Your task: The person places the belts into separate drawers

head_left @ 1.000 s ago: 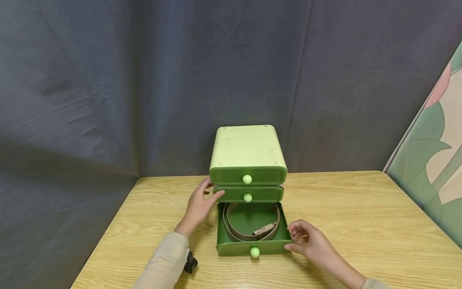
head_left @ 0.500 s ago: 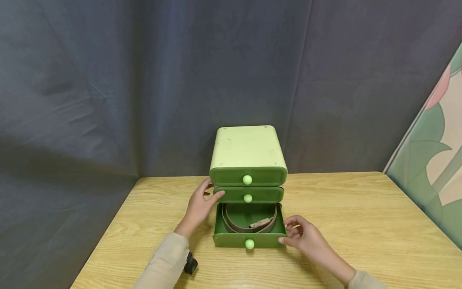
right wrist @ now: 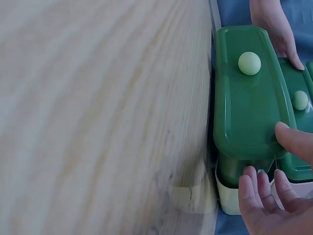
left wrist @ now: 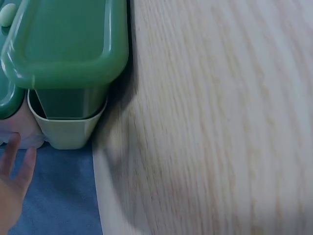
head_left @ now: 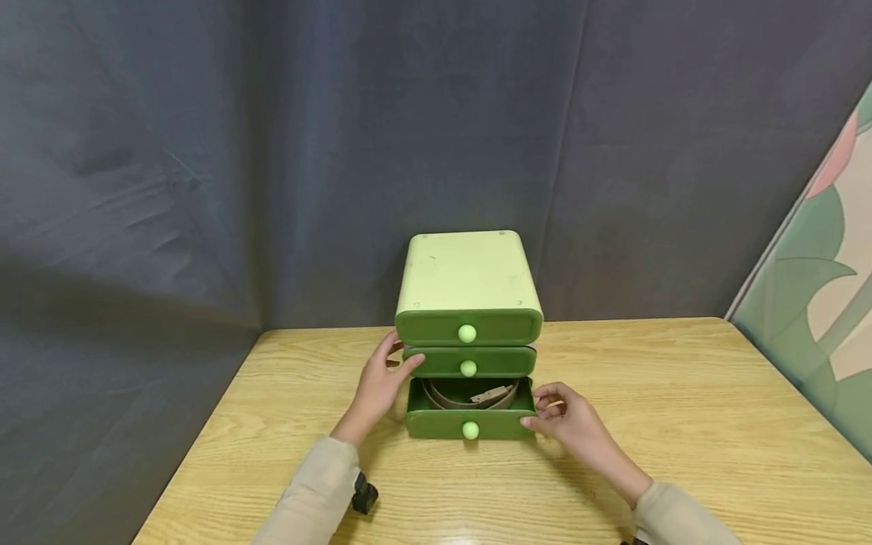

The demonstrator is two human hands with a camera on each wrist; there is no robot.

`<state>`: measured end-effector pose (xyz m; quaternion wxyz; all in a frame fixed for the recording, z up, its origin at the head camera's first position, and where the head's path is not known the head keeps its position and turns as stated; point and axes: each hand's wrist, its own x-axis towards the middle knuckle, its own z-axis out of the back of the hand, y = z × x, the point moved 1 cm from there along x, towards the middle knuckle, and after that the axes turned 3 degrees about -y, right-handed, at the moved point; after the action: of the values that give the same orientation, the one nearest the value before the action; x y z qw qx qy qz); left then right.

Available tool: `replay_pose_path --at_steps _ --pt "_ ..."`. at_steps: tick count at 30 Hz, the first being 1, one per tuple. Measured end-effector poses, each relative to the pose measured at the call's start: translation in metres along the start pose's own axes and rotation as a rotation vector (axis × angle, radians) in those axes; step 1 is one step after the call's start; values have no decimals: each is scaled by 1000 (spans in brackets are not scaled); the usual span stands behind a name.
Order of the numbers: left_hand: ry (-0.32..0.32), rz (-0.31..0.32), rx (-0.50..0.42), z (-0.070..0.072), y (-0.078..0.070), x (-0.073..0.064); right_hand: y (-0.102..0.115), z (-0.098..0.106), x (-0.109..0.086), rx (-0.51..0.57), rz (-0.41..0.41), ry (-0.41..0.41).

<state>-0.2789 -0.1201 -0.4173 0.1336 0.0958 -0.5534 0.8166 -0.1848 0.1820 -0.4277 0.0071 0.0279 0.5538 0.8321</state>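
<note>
A small cabinet with a pale green top [head_left: 470, 269] and dark green drawers stands on the table. Its bottom drawer [head_left: 436, 425] is partly pulled out, and a coiled brown belt [head_left: 504, 395] lies inside. My right hand [head_left: 575, 424] holds that drawer's right front corner; in the right wrist view its thumb lies on the front panel [right wrist: 249, 112], fingers curled behind the edge. On the other side, my left hand [head_left: 378, 382] rests against the cabinet, thumb at the edge of the middle drawer [head_left: 436, 365], fingers along the side wall. The top drawer [head_left: 429, 329] sits closed.
A wood-grain table [head_left: 681, 424] spreads around the cabinet. Behind it hangs a dark grey-blue curtain [head_left: 436, 113]. A leaf-patterned panel [head_left: 824, 227] stands at the right. A small black device [head_left: 364, 496] is strapped by the left sleeve.
The bottom drawer has slid inward, my right hand moving with it, so less of the belt shows. My left hand has stayed at the cabinet's left side.
</note>
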Motion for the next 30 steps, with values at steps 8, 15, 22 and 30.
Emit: replay_pose_path --at_steps 8,15,22,30 --pt "5 20 -23 -1 0 -2 0 0 10 -24 -9 -36" --pt "6 40 -43 -1 0 -2 0 -1 20 -64 -6 -76" --pt "9 56 -40 0 1 -3 0 -3 27 -112 -20 -104" --pt "-4 41 -46 -1 -1 -5 1 -7 34 -124 -33 -101"
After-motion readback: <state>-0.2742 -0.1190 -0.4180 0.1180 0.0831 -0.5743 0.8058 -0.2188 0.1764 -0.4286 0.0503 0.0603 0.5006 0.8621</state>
